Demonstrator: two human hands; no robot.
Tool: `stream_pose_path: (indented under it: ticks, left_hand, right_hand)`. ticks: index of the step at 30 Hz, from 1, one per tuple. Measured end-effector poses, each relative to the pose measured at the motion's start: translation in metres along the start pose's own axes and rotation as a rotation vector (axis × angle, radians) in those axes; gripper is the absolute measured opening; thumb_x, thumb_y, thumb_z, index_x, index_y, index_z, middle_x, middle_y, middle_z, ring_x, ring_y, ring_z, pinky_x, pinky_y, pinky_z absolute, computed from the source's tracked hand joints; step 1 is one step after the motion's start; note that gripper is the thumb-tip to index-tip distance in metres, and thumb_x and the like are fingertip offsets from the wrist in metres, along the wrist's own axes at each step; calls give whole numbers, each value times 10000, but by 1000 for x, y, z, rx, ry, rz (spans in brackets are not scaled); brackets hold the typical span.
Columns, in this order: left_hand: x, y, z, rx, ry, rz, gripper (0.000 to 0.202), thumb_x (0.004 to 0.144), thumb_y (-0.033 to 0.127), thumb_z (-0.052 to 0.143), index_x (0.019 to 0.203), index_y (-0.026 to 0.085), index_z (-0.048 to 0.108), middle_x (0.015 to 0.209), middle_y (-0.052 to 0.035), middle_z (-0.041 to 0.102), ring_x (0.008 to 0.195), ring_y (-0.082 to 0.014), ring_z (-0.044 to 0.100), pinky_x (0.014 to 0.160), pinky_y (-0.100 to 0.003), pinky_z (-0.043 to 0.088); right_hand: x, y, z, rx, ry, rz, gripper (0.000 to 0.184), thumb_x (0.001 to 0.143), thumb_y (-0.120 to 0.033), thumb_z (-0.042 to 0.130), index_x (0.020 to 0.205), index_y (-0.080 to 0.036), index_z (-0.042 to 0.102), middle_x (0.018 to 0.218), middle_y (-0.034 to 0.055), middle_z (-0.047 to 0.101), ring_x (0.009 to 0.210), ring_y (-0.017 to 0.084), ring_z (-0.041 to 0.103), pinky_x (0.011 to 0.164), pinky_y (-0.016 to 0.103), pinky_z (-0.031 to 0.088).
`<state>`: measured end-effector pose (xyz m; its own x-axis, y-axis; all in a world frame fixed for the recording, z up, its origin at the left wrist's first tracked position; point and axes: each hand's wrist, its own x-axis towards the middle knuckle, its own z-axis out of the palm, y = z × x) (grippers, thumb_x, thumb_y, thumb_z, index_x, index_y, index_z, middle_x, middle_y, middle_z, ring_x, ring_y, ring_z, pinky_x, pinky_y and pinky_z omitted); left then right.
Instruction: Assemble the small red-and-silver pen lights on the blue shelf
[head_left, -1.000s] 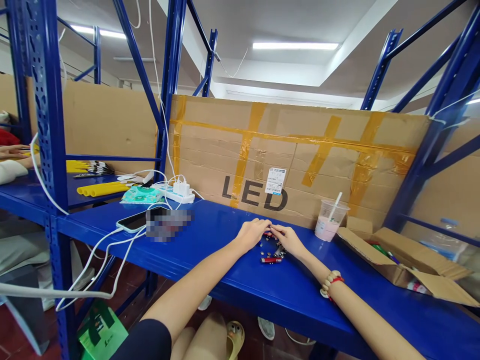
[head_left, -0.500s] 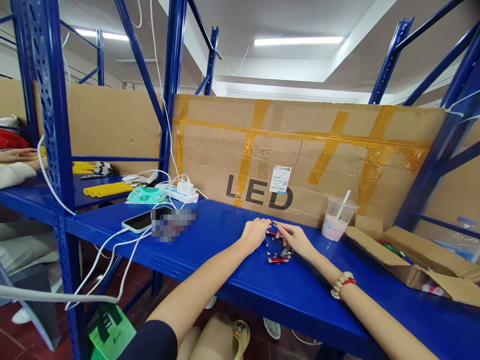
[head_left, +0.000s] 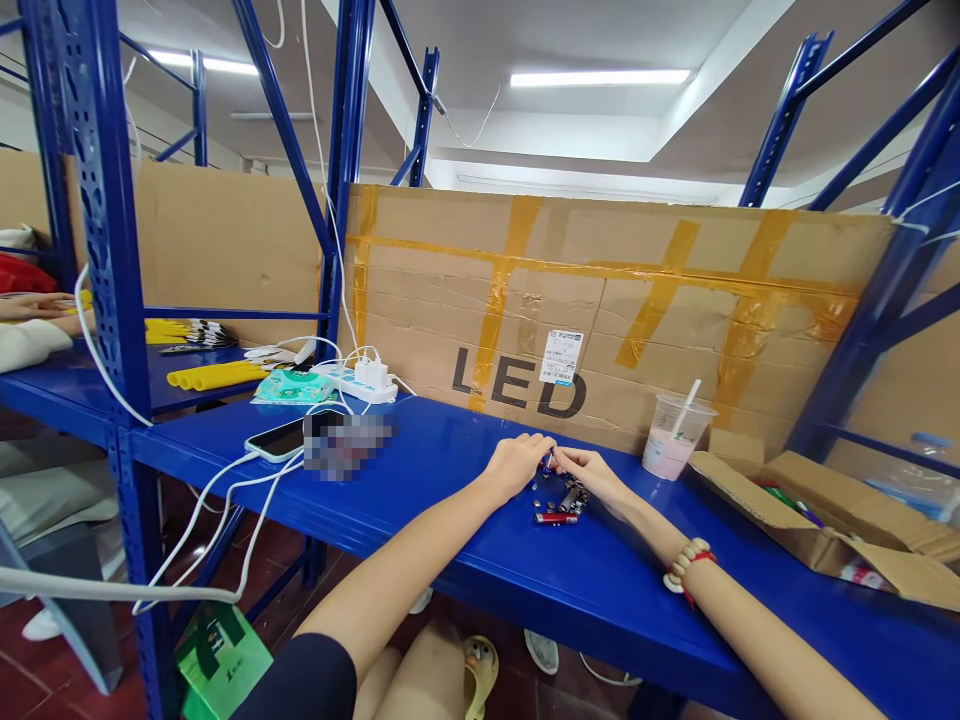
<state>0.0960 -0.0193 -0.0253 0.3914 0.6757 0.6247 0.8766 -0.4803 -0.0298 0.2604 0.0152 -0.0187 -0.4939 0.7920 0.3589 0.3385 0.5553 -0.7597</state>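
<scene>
My left hand (head_left: 519, 466) and my right hand (head_left: 589, 470) meet fingertip to fingertip above the blue tabletop (head_left: 435, 470). Between them they pinch a small red cylinder (head_left: 548, 462) with a shiny metal part; the fingers hide most of it. Just below lies another red cylinder (head_left: 556, 518) with silver ends, on its side. A silver metal tube (head_left: 571, 500) rests in a cluster of small shiny round pieces, under and beside my right fingers. Those pieces are too small to name.
A clear cup (head_left: 675, 440) of pink drink with a straw stands right of my hands, near an open cardboard box (head_left: 817, 510). To the left are a phone (head_left: 277, 440), white cables and a power strip (head_left: 360, 384). A cardboard panel (head_left: 420, 300) backs the table.
My right hand has moved slightly left, and its fingertips have closed in against my left hand's. The red cylinder between them has tilted more upright and shows less.
</scene>
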Motion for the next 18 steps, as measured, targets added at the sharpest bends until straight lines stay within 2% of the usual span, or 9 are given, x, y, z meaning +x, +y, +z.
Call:
stream_pose_path:
  ticks: [3,8,12,18]
  left_hand:
    - [0,1,-1,-16,16,-1,225,937,209,313,1062,216,500,978,-11,607,896,-147,549,709,-238,423]
    - [-1,1,-5,-77,34,-8,221,942,218,299,1046,217,495,994,7,612,904,-121,542,718,-216,415]
    - [-1,0,-6,-121,41,-14,247,952,226,262,1050,216,488,1026,16,611,942,-120,518,736,-212,414]
    - [1,1,-4,-133,-11,-20,223,937,226,316,1059,227,502,1003,22,624,924,-132,524,712,-216,425]
  right_hand:
    - [-2,-2,-1,50,-48,19,583,621,-661,607,896,-158,714,779,59,675,762,184,589,734,315,454]
    - [-3,-5,1,102,-116,39,551,663,-623,605,940,-159,710,842,79,690,790,186,603,749,318,470]
    - [-3,-8,1,143,-119,56,577,636,-602,643,995,-153,690,892,85,690,800,171,604,810,319,453]
    - [-6,-12,0,143,-127,76,507,630,-542,675,965,-162,703,894,70,690,799,167,602,791,315,451]
